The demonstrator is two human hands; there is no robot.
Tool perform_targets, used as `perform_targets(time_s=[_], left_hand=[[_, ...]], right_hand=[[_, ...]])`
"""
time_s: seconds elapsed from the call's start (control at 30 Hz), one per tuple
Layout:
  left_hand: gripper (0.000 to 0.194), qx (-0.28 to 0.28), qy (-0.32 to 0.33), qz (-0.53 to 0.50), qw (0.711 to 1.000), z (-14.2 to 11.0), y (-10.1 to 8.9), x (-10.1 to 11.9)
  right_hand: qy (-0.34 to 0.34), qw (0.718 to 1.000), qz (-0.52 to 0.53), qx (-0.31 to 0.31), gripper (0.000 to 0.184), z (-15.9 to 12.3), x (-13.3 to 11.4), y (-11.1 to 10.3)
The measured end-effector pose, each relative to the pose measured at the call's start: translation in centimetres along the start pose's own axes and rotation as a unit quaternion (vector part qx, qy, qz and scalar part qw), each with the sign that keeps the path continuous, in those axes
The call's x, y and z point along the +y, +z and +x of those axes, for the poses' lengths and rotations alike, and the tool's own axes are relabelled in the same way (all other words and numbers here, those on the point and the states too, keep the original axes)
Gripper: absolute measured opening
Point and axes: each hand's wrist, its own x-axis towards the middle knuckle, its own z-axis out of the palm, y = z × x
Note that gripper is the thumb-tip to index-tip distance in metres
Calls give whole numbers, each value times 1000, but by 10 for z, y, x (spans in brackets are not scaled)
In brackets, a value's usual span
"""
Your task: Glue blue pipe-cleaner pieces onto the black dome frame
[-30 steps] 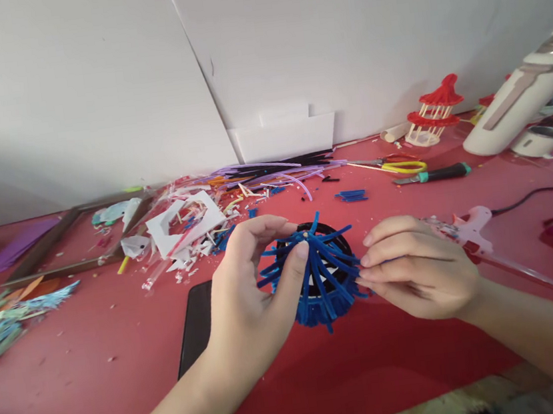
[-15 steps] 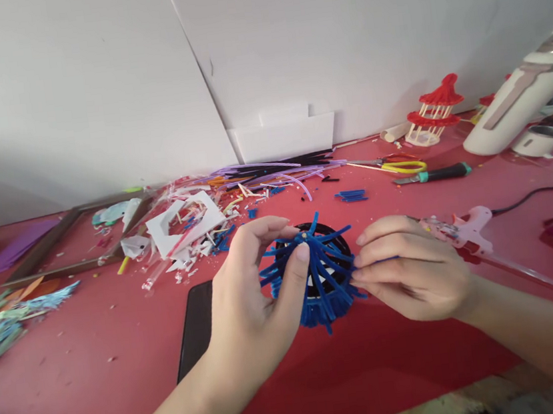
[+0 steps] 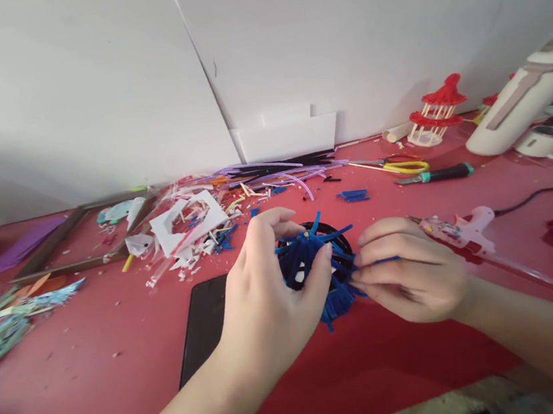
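Left hand (image 3: 273,284): curved around the left side of a blue-and-black fuzzy piece (image 3: 339,299), thumb and fingers apart.
Right hand (image 3: 410,271): fingertips bunched at the piece's right edge, a blue strip (image 3: 385,260) poking out between the fingers.
Table (image 3: 128,393): red, with a flat black object (image 3: 202,320) partly behind the left forearm.
Right side: pink glue gun (image 3: 478,228), black-handled cutter (image 3: 446,173), yellow-handled scissors (image 3: 407,167).
Back right: red-roofed model (image 3: 435,115) near a tilted white bottle (image 3: 511,107).
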Motion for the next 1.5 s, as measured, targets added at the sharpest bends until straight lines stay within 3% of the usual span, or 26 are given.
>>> perform_targets(time_s=[0.3, 0.53, 0.7, 0.97, 1.17, 1.3, 1.5], left_hand=[[36, -5, -21, -13, 1000, 1, 2, -2], [31, 8, -21, -33, 999, -4, 6, -4], [31, 1, -31, -55, 998, -2, 6, -5], [32, -9, -28, -72, 997, 0, 5, -6], [36, -72, -16, -181, 981, 6, -4, -20], [36, -95, 5, -173, 980, 5, -12, -25], [38, -85, -37, -170, 981, -9, -16, -17]], right_hand=[[-4, 1000, 30, 3, 12, -3, 0, 3], [-1, 997, 66, 30, 49, -14, -1, 3], [95, 995, 25, 5, 36, -13, 13, -3], [42, 997, -67, -24, 30, -15, 23, 6], [28, 996, -67, -46, 20, -9, 9, -1], [14, 997, -54, -60, 19, -5, -3, -5], [35, 995, -77, -58, 18, -3, -17, -4]])
